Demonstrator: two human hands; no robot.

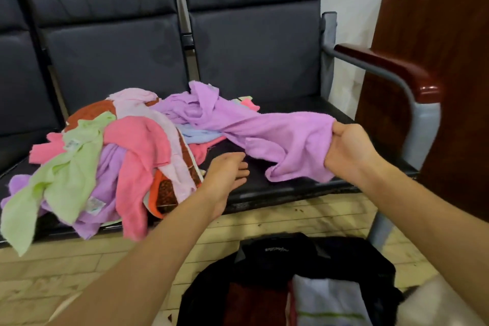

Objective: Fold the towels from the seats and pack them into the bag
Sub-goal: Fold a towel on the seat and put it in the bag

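seats (254, 42) dark, padded | floor (66, 267) pale tile | right hand (349, 151) grip clamped on purple towel (277, 137) | left hand (227, 169) grip apart

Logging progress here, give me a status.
Right hand grips purple towel, pulling it off pile. Left hand open, empty. Bag open below, nothing blocking.

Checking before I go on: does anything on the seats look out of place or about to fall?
Yes. A light green terry towel in the heap droops over the front edge of the black padded seat, hanging above the floor; it could slide off. Nothing looks spilled or damaged.
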